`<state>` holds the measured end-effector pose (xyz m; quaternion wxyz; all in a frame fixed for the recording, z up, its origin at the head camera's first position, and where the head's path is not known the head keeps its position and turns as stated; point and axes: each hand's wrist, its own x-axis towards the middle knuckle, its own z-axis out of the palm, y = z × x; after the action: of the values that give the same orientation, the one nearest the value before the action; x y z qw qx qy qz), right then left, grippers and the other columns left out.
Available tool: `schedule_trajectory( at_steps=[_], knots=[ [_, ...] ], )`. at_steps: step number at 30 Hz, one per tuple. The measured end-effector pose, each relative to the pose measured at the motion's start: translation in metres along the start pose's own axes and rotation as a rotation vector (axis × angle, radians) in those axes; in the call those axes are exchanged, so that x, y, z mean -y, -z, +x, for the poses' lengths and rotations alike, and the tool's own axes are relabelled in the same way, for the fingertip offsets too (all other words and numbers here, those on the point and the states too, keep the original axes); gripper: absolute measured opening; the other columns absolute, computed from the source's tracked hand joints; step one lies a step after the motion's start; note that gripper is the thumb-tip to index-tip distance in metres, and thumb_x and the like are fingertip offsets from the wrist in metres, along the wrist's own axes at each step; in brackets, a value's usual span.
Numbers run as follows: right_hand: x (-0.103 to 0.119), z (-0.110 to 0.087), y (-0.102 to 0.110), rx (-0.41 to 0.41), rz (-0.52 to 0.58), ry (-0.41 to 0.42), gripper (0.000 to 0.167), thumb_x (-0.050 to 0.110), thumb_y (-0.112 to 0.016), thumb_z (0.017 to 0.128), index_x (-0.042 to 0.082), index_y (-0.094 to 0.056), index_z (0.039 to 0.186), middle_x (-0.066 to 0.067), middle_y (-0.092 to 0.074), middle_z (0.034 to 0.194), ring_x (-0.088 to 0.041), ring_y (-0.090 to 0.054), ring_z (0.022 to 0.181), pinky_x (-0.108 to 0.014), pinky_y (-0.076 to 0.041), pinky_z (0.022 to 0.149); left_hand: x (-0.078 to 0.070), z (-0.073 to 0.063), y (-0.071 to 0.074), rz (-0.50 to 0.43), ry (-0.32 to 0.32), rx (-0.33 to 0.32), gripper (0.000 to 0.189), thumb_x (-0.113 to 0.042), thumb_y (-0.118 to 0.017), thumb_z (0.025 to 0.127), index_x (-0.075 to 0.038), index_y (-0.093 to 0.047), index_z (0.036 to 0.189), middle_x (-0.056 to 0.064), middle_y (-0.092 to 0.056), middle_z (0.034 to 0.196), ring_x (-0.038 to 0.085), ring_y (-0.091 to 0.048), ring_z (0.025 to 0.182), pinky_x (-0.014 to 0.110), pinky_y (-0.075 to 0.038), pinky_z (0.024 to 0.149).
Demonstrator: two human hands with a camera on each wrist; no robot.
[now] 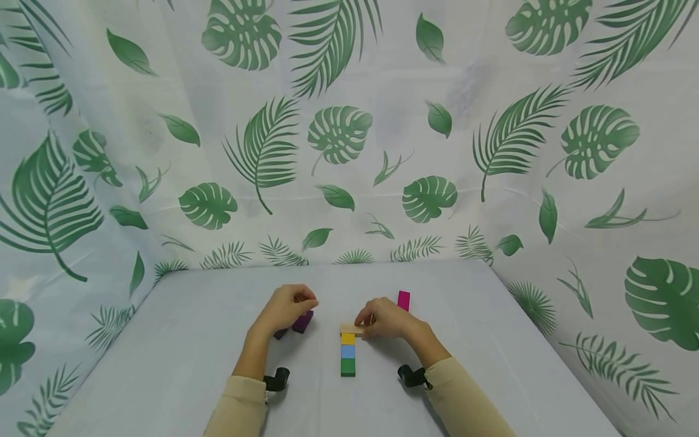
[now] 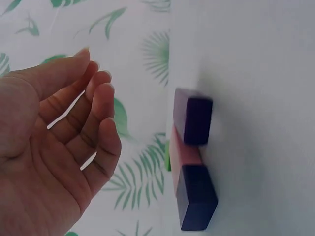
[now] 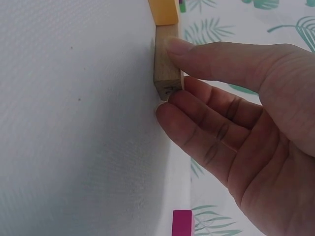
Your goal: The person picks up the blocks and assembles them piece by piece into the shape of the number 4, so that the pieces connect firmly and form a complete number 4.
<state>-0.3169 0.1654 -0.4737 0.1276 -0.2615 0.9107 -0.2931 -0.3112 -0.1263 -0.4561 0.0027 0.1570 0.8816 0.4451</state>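
I see right hand (image 1: pixel 386 318) pinching wood block (image 1: pixel 349 329), lower centre of frame, seemingly touching yellow block (image 1: pixel 347 339); likely placing step; next calls for squaring, then release; left hand (image 1: pixel 286 306) loosely curved, empty, near purple block (image 1: pixel 303 323).

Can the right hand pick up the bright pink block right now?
Probably not just yet: the right hand is busy holding the wooden block. If it let go, likely yes, since the bright pink block lies close by.
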Motion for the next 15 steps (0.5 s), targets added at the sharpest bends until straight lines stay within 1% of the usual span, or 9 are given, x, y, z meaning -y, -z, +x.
schedule_trajectory(
  at_steps=[3, 6, 9, 12, 15],
  knots=[
    [0.001, -0.001, 0.000, 0.002, 0.006, 0.001, 0.020, 0.012, -0.085, 0.087, 0.018, -0.082, 0.106, 0.005, -0.068, 0.091, -0.018, -0.059, 0.088, -0.028, -0.055, 0.071, 0.005, -0.002, 0.009, -0.021, 0.016, -0.033, 0.008, -0.023, -0.073, 0.099, -0.015, -0.074, 0.099, 0.011, -0.074, 0.097, 0.015, -0.063, 0.079, 0.030, -0.053, 0.072],
    [0.002, -0.002, 0.000, 0.003, 0.013, -0.005, 0.020, 0.011, -0.084, 0.087, 0.017, -0.082, 0.106, 0.004, -0.068, 0.092, -0.018, -0.059, 0.088, -0.029, -0.055, 0.072, 0.009, -0.004, 0.016, -0.030, 0.017, -0.052, 0.010, -0.023, -0.072, 0.099, -0.013, -0.075, 0.101, 0.013, -0.074, 0.098, 0.015, -0.064, 0.080, 0.030, -0.053, 0.073],
    [0.003, -0.002, 0.001, 0.002, 0.020, -0.013, 0.020, 0.011, -0.084, 0.087, 0.017, -0.082, 0.106, 0.004, -0.068, 0.092, -0.018, -0.059, 0.088, -0.029, -0.056, 0.072, 0.013, -0.005, 0.021, -0.030, 0.021, -0.059, 0.012, -0.023, -0.072, 0.099, -0.011, -0.075, 0.103, 0.011, -0.073, 0.096, 0.016, -0.064, 0.082, 0.030, -0.053, 0.074],
    [0.003, -0.002, 0.001, 0.002, 0.022, -0.014, 0.020, 0.011, -0.084, 0.087, 0.017, -0.082, 0.106, 0.004, -0.068, 0.092, -0.018, -0.059, 0.088, -0.030, -0.056, 0.072, 0.017, -0.006, 0.025, -0.024, 0.043, -0.058, 0.013, -0.024, -0.072, 0.099, -0.011, -0.074, 0.104, 0.008, -0.072, 0.095, 0.017, -0.064, 0.085, 0.031, -0.053, 0.075],
    [0.003, -0.002, 0.000, 0.000, 0.020, -0.011, 0.020, 0.011, -0.084, 0.087, 0.017, -0.082, 0.106, 0.004, -0.068, 0.092, -0.019, -0.059, 0.088, -0.029, -0.056, 0.072, 0.022, -0.006, 0.027, -0.018, 0.061, -0.048, 0.014, -0.024, -0.071, 0.100, -0.011, -0.074, 0.105, 0.008, -0.072, 0.095, 0.017, -0.064, 0.086, 0.031, -0.053, 0.075]
  ],
)
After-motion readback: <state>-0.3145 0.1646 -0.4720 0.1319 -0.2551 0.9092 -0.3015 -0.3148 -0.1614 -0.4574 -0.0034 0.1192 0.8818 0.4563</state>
